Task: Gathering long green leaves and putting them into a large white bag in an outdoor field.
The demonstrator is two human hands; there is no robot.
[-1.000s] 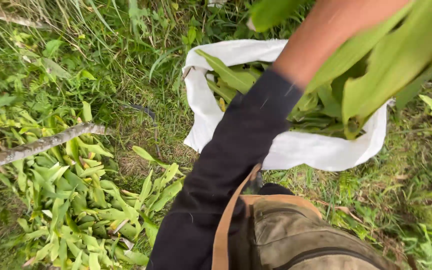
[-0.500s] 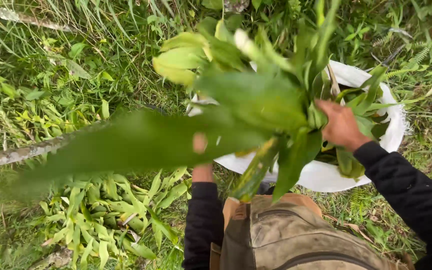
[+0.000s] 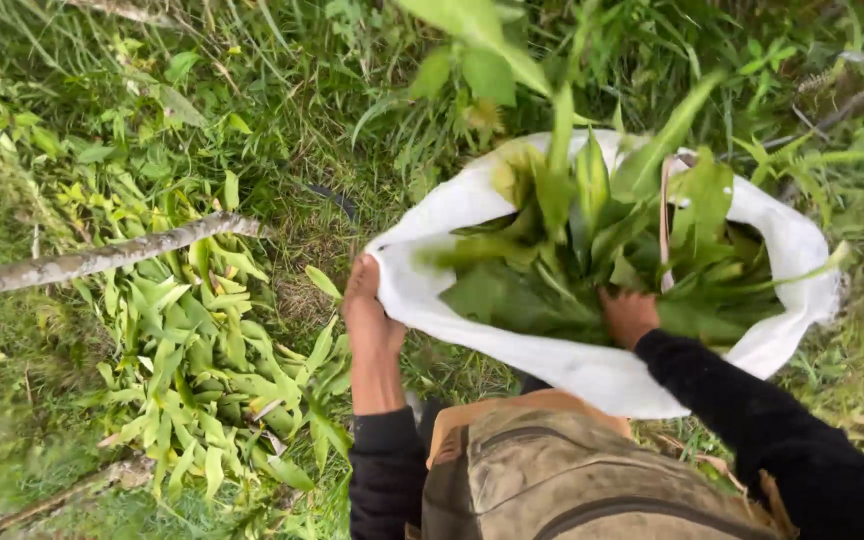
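Observation:
A white sack [image 3: 592,370] lies open on the grass, full of long green leaves [image 3: 592,240]. My left hand [image 3: 367,320] grips the sack's left rim and holds it open. My right hand [image 3: 629,315] is inside the sack, pressed down among the leaves, its fingers hidden by them. Both arms wear black sleeves.
A pile of cut green leaves [image 3: 202,350] lies on the ground to the left, beside a grey branch [image 3: 92,262]. A dirty olive bag with a tan strap [image 3: 572,470] hangs at my front, bottom centre. Tall grass and ferns surround the sack.
The bundle of leaves that I held above the sack has gone down into it. My left hand has moved to the sack's rim; my right hand has sunk among the leaves.

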